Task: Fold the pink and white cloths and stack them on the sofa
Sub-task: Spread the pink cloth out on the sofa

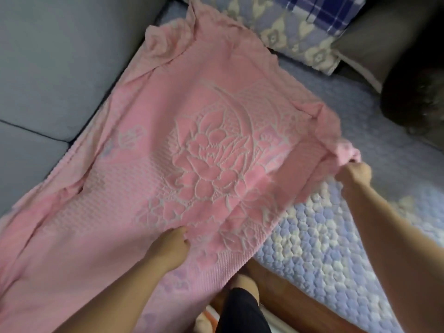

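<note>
A large pink cloth (168, 131) with a raised white flower pattern lies spread over the sofa seat (336, 236), which wears a quilted blue and cream cover. My left hand (171, 245) rests on the cloth near its front edge, fingers curled down into the fabric. My right hand (354, 173) grips the cloth's right corner and holds it lifted off the seat. The far end of the cloth is rumpled against the backrest. No separate white cloth is in sight.
The grey sofa backrest (55, 68) runs along the left. A floral pillow (295, 37) and a blue plaid cloth (324, 10) lie at the back right, beside a dark cushion (389, 51). The sofa's wooden front edge (300, 301) and my leg are below.
</note>
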{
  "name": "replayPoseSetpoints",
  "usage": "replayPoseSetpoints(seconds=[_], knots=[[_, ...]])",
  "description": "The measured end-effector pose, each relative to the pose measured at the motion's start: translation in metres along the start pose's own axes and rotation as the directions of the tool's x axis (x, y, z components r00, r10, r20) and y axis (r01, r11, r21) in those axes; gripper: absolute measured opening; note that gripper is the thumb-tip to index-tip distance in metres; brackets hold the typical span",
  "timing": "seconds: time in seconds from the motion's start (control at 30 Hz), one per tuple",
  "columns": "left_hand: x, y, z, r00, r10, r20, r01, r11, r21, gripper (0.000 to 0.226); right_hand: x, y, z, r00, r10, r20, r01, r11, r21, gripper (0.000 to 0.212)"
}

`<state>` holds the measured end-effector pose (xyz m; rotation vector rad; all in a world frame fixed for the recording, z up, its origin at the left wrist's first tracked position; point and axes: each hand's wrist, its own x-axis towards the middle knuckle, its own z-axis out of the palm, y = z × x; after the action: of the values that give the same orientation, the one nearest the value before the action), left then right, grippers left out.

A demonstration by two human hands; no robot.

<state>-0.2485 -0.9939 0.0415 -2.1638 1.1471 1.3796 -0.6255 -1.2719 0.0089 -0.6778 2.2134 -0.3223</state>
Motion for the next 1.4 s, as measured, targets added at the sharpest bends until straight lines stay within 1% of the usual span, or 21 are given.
replayPoseSetpoints(seconds=[0.07,0.13,0.27,0.3,0.37,0.43,0.53,0.57,0.67,0.77,0.83,0.9,0.97,1.03,1.1,1.17,1.23,1.3,1.33,1.37,1.4], knots=[[-0.018,0.018,0.006,0.998,0.064,0.006,-0.063,0.996,-0.071,0.042,0.0,0.0,-0.052,0.999,0.027,-0.033,-0.018,0.97,0.244,0.017],[-0.039,0.031,0.018,0.991,0.137,-0.001,-0.135,0.977,-0.167,0.036,-0.002,0.003,-0.112,1.0,-0.021,0.017,0.011,0.903,0.429,0.021],[-0.087,0.038,0.054,0.973,0.232,0.014,-0.222,0.946,-0.236,0.028,-0.054,-0.018,-0.2,0.999,0.022,0.035,-0.04,0.688,0.725,0.026],[-0.1,0.038,0.065,0.971,0.236,0.032,-0.221,0.943,-0.249,0.025,-0.075,-0.024,-0.211,0.997,-0.002,0.082,-0.062,0.629,0.775,0.028],[-0.127,0.043,0.083,0.967,0.25,0.05,-0.227,0.933,-0.278,0.019,-0.117,-0.032,-0.219,0.982,-0.085,0.167,-0.084,0.597,0.798,0.035],[-0.155,0.059,0.092,0.964,0.263,0.039,-0.233,0.906,-0.353,0.015,-0.136,-0.028,-0.224,0.979,-0.128,0.16,-0.073,0.51,0.857,0.043],[-0.187,0.1,0.091,0.953,0.3,-0.044,-0.286,0.839,-0.463,0.012,-0.16,-0.031,-0.228,0.965,-0.203,0.168,-0.069,0.418,0.906,0.034],[-0.193,0.118,0.089,0.947,0.31,-0.083,-0.31,0.818,-0.485,0.021,-0.172,-0.039,-0.23,0.952,-0.229,0.202,-0.088,0.428,0.9,0.032],[-0.198,0.19,0.082,0.913,0.299,-0.276,-0.402,0.772,-0.493,0.06,-0.194,-0.057,-0.246,0.894,-0.347,0.284,-0.092,0.479,0.873,0.045],[-0.189,0.272,0.075,0.889,0.154,-0.431,-0.388,0.754,-0.531,0.082,-0.21,-0.076,-0.275,0.843,-0.43,0.323,-0.083,0.489,0.868,0.037],[-0.173,0.31,0.075,0.873,-0.007,-0.488,-0.303,0.776,-0.554,0.078,-0.211,-0.084,-0.299,0.837,-0.446,0.318,-0.086,0.467,0.88,0.028],[-0.163,0.323,0.077,0.866,-0.127,-0.483,-0.161,0.844,-0.511,0.057,-0.206,-0.091,-0.322,0.815,-0.468,0.342,-0.12,0.441,0.889,0.026],[-0.162,0.322,0.082,0.895,-0.124,-0.429,-0.06,0.918,-0.391,0.044,-0.197,-0.095,-0.34,0.793,-0.504,0.344,-0.084,0.469,0.879,0.027],[-0.173,0.316,0.09,0.89,-0.088,-0.448,-0.063,0.948,-0.313,0.039,-0.185,-0.102,-0.35,0.778,-0.524,0.348,-0.033,0.518,0.855,0.028],[-0.193,0.304,0.098,0.84,-0.04,-0.541,-0.138,0.949,-0.284,0.032,-0.162,-0.114,-0.354,0.803,-0.481,0.353,-0.02,0.57,0.822,0.026],[-0.22,0.283,0.111,0.785,0.066,-0.616,-0.284,0.922,-0.263,0.013,-0.138,-0.125,-0.355,0.809,-0.46,0.367,0.004,0.628,0.778,0.024],[-0.242,0.255,0.134,0.821,0.168,-0.546,-0.321,0.926,-0.198,0.032,-0.111,-0.129,-0.352,0.796,-0.484,0.364,0.041,0.642,0.765,0.02],[-0.256,0.213,0.169,0.892,0.084,-0.445,-0.162,0.977,-0.139,0.037,-0.084,-0.129,-0.344,0.808,-0.481,0.34,0.044,0.624,0.78,0.028],[-0.266,0.189,0.187,0.913,-0.027,-0.408,-0.035,0.989,-0.145,0.034,-0.068,-0.128,-0.337,0.816,-0.491,0.306,0.154,0.695,0.703,0.035],[-0.275,0.162,0.207,0.908,-0.169,-0.383,0.091,0.973,-0.214,0.032,-0.058,-0.125,-0.327,0.838,-0.455,0.303,0.221,0.789,0.573,0.038],[-0.286,0.138,0.225,0.876,-0.306,-0.372,0.198,0.933,-0.301,0.036,-0.052,-0.114,-0.315,0.899,-0.395,0.191,0.32,0.888,0.329,0.039]])
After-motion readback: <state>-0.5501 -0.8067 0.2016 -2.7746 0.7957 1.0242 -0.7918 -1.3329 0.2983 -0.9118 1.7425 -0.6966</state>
